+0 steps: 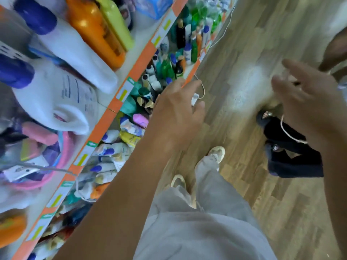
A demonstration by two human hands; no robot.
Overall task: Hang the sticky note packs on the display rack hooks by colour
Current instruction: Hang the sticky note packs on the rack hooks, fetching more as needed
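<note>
Fingers wide and empty, the left grip [176, 113] and right grip [308, 109] hover above wood-grain floor [244, 53], glossy plastic bottles [180, 53] crowding the orange-edged shelf [139, 62] leftward.

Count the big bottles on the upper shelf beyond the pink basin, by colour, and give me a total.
White jugs with purple caps: 2
Orange bottle: 1
Yellow bottle: 1
Total: 4
</note>
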